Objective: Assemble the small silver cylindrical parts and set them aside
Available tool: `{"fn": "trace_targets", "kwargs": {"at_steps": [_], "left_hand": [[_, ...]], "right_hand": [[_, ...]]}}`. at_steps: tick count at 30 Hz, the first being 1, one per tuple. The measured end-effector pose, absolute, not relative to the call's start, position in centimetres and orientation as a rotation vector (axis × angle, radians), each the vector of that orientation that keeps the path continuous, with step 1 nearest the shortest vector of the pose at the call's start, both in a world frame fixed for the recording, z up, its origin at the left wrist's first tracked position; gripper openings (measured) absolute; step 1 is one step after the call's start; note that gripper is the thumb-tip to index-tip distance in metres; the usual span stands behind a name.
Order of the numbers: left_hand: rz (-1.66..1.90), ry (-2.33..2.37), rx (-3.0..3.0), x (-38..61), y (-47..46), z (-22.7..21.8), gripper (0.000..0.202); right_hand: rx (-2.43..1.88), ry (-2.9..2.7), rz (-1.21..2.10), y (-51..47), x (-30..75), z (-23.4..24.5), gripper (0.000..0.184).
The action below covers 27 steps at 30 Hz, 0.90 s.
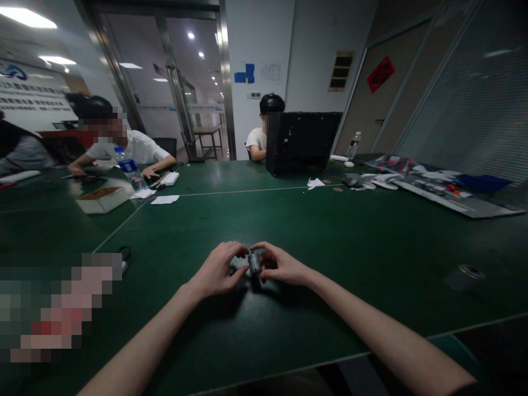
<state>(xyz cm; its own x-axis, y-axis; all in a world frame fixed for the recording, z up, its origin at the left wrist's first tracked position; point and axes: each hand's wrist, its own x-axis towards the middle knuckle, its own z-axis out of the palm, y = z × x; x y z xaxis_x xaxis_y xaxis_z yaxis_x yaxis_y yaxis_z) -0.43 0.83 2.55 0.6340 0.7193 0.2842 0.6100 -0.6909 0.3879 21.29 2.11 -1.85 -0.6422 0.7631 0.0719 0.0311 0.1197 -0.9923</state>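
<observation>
A small grey cylindrical part [254, 264], metallic looking and with a dark end, sits between my two hands just above the green table. My left hand [220, 268] curves in from the left, its thumb and fingertips at the near side of the part. From the right, my right hand [284, 265] pinches the same part, thumb below and index finger over the top. Its exact kind is too small and dim to make out. A shadow falls on the tabletop under both hands.
The green table [322, 231] spreads around me. A dark can-like cylinder [465, 276] stands at the right. An open white box [101, 200] and a water bottle [128, 169] are at the far left. Two people sit across, one behind a black monitor [305, 142]. Clutter lies on a board [445, 198].
</observation>
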Motion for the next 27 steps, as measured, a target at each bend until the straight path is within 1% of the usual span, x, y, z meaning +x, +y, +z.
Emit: {"fn": "trace_targets", "kwargs": {"at_steps": [5,11,18,27], "left_hand": [[0.612,1.070,2.612,-0.5,0.9,2.5,0.020],[0.655,1.066,2.583,-0.4,0.8,2.6,0.025],[0.673,1.062,2.572,-0.3,0.6,2.9,0.019],[0.695,1.063,2.557,-0.5,0.8,2.5,0.017]], "right_hand": [[-0.764,-1.802,1.578,2.2,21.3,-1.9,0.061],[-0.755,-1.789,1.594,2.1,21.3,-1.8,0.061],[-0.751,-1.769,1.618,2.1,21.3,-1.6,0.061],[-0.783,-1.718,1.661,1.9,21.4,-1.0,0.059]]}}
